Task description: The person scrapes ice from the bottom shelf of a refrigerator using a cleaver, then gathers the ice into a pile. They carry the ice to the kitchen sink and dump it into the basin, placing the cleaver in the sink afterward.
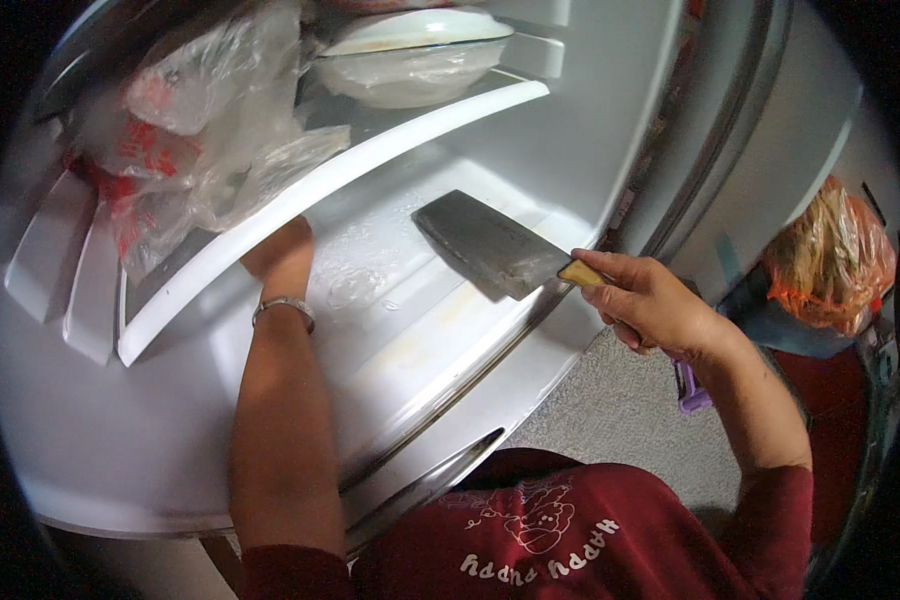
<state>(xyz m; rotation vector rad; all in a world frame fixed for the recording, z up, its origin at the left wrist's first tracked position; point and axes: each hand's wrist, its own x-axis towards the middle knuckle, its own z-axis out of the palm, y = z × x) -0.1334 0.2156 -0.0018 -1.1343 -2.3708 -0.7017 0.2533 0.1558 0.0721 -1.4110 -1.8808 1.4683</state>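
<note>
My right hand (634,300) grips a cleaver (491,244) by its short yellowish handle. The broad dark blade points left over the white floor (420,330) of a refrigerator compartment. My left hand (281,247) reaches in under the white-edged shelf (330,184); the shelf hides its fingers, so what it touches cannot be seen. A bracelet (283,311) circles the left wrist. Wet, ice-like patches (356,285) lie on the compartment floor, to the right of that wrist.
On the shelf stand clear plastic bags (225,135) with red print and a lidded white bowl (416,60) wrapped in plastic. The open refrigerator door (765,142) is at the right. Beyond it sits an orange plastic bag (829,262). A purple object (691,390) is below my right wrist.
</note>
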